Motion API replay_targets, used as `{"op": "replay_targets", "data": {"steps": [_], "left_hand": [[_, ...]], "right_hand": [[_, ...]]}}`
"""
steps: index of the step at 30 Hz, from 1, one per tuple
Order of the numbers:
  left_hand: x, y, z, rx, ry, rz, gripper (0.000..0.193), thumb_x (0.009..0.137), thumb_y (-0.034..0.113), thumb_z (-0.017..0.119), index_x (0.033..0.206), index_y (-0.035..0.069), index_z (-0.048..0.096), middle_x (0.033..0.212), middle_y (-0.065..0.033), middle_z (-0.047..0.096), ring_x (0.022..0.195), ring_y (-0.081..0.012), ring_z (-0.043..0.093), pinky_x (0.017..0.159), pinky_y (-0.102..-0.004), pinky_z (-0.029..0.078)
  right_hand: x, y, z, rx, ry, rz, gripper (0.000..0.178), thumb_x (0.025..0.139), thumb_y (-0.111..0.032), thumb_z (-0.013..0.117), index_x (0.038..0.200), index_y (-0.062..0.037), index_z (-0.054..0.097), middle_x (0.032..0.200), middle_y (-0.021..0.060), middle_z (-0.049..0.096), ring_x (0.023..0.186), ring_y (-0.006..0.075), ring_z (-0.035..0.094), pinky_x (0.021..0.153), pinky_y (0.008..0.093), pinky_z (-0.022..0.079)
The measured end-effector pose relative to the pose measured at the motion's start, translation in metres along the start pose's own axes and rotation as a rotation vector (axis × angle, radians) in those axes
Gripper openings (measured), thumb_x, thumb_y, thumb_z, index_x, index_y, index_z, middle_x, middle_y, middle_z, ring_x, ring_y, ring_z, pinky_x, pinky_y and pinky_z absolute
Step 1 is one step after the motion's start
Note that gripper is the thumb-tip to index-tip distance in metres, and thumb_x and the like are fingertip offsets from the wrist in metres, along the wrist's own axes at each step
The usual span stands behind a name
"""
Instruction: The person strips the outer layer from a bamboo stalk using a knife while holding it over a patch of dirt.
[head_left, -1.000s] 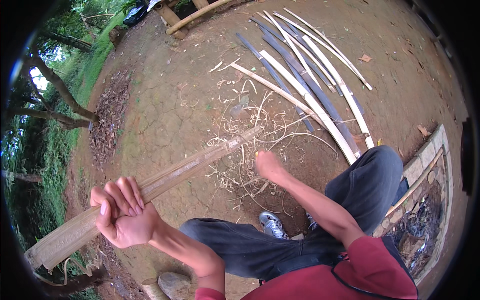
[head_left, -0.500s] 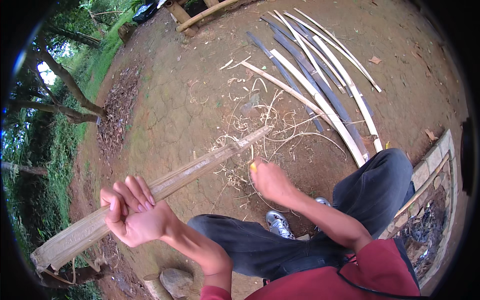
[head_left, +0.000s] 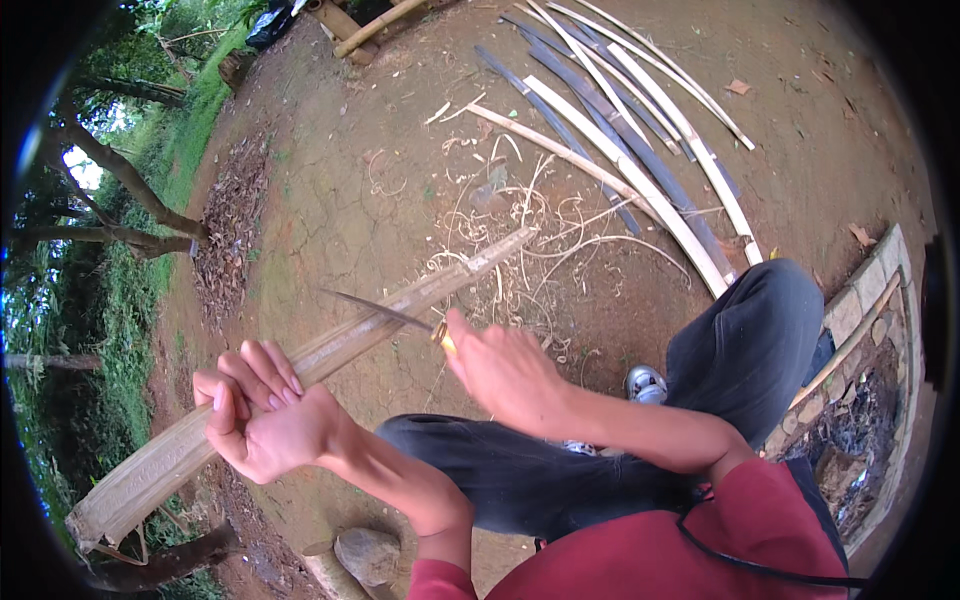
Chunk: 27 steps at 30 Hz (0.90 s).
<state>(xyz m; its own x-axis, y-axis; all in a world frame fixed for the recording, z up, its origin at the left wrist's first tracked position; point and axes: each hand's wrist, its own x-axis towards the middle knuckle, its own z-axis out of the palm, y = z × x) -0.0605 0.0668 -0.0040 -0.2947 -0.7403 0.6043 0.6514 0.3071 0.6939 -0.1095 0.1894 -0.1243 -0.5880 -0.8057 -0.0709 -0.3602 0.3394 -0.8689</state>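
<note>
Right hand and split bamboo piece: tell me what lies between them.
A knife: in the head view, its yellow handle end shows at the right hand, and its blade crosses over the split bamboo piece; contact unclear.

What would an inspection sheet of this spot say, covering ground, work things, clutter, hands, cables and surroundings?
Surface: brown earth, cracked in places.
Job's things: bamboo piece, slanting across the view; knife, its thin blade crossing the bamboo.
Clutter: curled shavings; pale and dark bamboo strips in a loose spread.
Hands: left hand half-curled in front of the bamboo, grip unclear; right hand closed on the knife.
Cables: thin black cord, lower right.
Surroundings: trees at left, stone edging at right.
</note>
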Motion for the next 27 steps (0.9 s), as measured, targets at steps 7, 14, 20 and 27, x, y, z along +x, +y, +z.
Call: {"op": "replay_targets", "data": {"steps": [7, 14, 20, 27], "left_hand": [[-0.003, 0.004, -0.013, 0.101, 0.049, 0.055, 0.027, 0.080, 0.010, 0.040, 0.058, 0.015, 0.024, 0.048, 0.0019, 0.021, 0.038, -0.0086, 0.018, 0.034, -0.0217, 0.015], [-0.010, 0.002, -0.004, 0.079, 0.067, 0.074, 0.025, 0.082, 0.012, 0.040, 0.061, 0.015, 0.025, 0.047, 0.0015, 0.021, 0.036, -0.0082, 0.018, 0.033, -0.0214, 0.014], [-0.014, 0.002, -0.004, 0.079, 0.067, 0.091, 0.028, 0.082, 0.012, 0.040, 0.060, 0.015, 0.024, 0.047, 0.0019, 0.022, 0.036, -0.0076, 0.018, 0.033, -0.0211, 0.014], [-0.009, 0.003, -0.011, 0.097, 0.044, 0.091, 0.028, 0.081, 0.012, 0.040, 0.059, 0.015, 0.024, 0.046, 0.0023, 0.022, 0.035, -0.0073, 0.018, 0.032, -0.0208, 0.015]], "right_hand": [[-0.007, 0.000, 0.013, -0.081, 0.036, -0.008, 0.023, 0.090, -0.013, 0.052, 0.099, 0.0080, 0.048, 0.060, 0.0208, 0.060, 0.058, 0.0367, 0.064, 0.055, 0.0457, 0.052], [-0.008, 0.016, 0.012, -0.053, 0.042, 0.010, 0.025, 0.090, -0.012, 0.052, 0.103, 0.0096, 0.048, 0.059, 0.0199, 0.061, 0.058, 0.0373, 0.065, 0.052, 0.0464, 0.052], [-0.022, -0.002, 0.008, -0.098, 0.050, -0.027, 0.025, 0.089, -0.012, 0.053, 0.101, 0.0093, 0.047, 0.060, 0.0211, 0.061, 0.060, 0.0376, 0.065, 0.055, 0.0457, 0.052], [-0.008, 0.010, 0.014, -0.118, 0.024, 0.021, 0.024, 0.090, -0.011, 0.051, 0.103, 0.0094, 0.049, 0.059, 0.0201, 0.061, 0.059, 0.0352, 0.065, 0.052, 0.0448, 0.052]]}}
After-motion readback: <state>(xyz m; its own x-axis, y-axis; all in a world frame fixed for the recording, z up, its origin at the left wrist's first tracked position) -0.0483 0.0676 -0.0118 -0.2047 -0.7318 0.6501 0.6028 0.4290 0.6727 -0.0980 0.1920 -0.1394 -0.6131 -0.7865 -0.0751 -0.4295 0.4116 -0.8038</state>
